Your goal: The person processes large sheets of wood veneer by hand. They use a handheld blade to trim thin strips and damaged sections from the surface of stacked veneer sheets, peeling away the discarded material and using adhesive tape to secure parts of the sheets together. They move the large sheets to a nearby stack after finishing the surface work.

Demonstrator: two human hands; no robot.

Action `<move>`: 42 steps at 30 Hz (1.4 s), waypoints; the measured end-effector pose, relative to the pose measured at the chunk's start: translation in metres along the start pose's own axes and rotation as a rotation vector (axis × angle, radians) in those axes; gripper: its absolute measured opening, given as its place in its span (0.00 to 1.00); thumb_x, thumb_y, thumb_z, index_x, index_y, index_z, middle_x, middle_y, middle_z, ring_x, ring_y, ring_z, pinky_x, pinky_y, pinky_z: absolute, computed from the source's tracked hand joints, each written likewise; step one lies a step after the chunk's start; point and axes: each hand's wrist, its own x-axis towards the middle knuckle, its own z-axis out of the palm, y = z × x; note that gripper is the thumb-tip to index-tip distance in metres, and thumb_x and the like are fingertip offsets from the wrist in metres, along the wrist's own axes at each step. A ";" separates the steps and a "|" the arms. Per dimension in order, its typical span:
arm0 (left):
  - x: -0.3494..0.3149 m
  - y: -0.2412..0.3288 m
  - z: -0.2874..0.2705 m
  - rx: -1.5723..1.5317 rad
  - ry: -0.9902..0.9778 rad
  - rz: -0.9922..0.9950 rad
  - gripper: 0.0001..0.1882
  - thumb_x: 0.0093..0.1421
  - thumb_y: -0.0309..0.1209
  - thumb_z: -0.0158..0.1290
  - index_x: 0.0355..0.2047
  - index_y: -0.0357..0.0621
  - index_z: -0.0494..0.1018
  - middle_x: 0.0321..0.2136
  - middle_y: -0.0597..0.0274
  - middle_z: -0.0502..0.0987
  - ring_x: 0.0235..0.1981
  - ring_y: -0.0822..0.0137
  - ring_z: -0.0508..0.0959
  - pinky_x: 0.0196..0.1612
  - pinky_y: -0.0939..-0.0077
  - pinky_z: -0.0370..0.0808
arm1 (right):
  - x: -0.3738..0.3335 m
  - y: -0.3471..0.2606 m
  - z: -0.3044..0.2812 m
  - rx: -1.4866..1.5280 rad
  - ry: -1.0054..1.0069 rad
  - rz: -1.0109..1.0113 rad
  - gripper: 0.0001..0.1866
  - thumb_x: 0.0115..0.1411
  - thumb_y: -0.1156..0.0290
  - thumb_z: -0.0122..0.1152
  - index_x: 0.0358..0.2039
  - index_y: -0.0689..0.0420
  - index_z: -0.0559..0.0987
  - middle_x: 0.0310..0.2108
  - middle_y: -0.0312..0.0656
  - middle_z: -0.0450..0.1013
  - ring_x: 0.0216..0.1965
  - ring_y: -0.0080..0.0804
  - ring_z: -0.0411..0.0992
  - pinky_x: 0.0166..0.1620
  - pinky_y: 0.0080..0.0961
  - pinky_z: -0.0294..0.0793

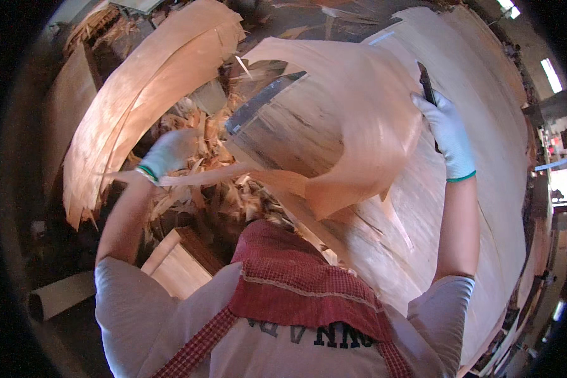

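Note:
My right hand (448, 133), in a white glove with a green cuff, is closed around a dark, narrow knife (426, 83) pointing away from me. It is above a broad stack of pale wood veneer sheets (491, 82). Beside it, a thin veneer sheet (378, 120) is lifted and curled, its torn edge hanging toward me. A narrow veneer strip (214, 174) stretches left from that sheet and crosses at my left wrist. My left hand (170, 153), gloved alike, is smeared by motion over the scraps, so its fingers and any grip are unclear.
A large curved bundle of veneer (145, 88) rises at the left. Torn veneer scraps (217, 195) are heaped between it and the stack. Near my left elbow is a wooden block or box (179, 264), and a pale roll (66, 295) lies at the lower left.

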 end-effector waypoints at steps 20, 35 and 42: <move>0.000 -0.186 0.173 0.519 -0.625 0.059 0.31 0.56 0.42 0.56 0.59 0.48 0.66 0.53 0.50 0.72 0.52 0.55 0.74 0.52 0.60 0.71 | -0.039 -0.141 -0.035 -0.083 0.485 -0.155 0.11 0.64 0.57 0.59 0.34 0.50 0.77 0.17 0.20 0.56 0.17 0.10 0.49 0.22 0.14 0.45; 0.052 0.194 -0.183 -1.690 -0.417 1.259 0.29 0.63 0.38 0.54 0.60 0.40 0.58 0.55 0.63 0.66 0.56 0.71 0.65 0.60 0.75 0.63 | -0.043 -0.146 -0.031 -0.249 0.411 -0.213 0.18 0.59 0.48 0.62 0.24 0.46 0.73 0.16 0.21 0.57 0.18 0.10 0.52 0.25 0.13 0.48; 0.041 0.204 -0.236 -1.390 0.106 1.365 0.05 0.62 0.30 0.51 0.32 0.44 0.74 0.29 0.72 0.75 0.32 0.77 0.75 0.34 0.82 0.72 | -0.033 -0.143 -0.016 -0.105 0.803 -0.467 0.17 0.60 0.50 0.62 0.34 0.52 0.80 0.19 0.25 0.62 0.21 0.15 0.57 0.26 0.18 0.56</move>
